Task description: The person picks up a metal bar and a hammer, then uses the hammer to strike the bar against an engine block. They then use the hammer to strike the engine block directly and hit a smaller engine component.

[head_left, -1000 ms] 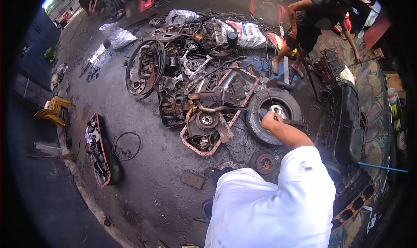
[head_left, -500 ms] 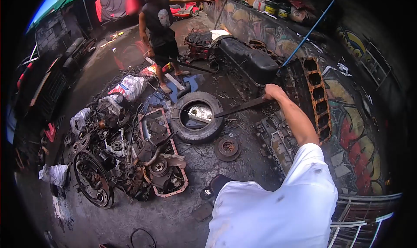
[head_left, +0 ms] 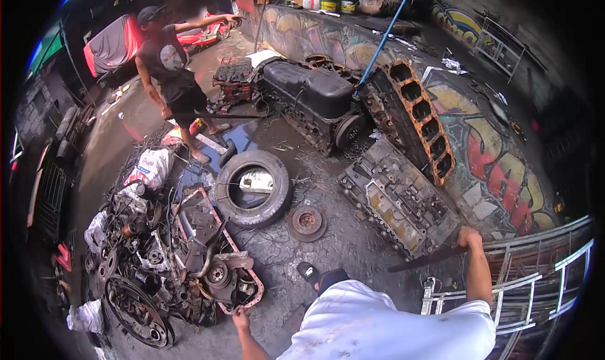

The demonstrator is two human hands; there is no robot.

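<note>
Grips a dark metal bar (head_left: pixel 427 258) in the right hand (head_left: pixel 469 237), lower right of frame, beside the engine block (head_left: pixel 397 199). Holds the left hand (head_left: pixel 241 319) at bottom centre, just beside the scrap pile (head_left: pixel 170 253); cannot tell whether its fingers are spread or closed.

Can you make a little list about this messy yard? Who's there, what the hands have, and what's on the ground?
place: outdoor yard beside a painted wall
right hand: grips a dark metal bar
left hand: low, beside the scrap pile; grip unclear
ground: tyre, brake disc, engine block
other person: stands holding a long rod
</note>
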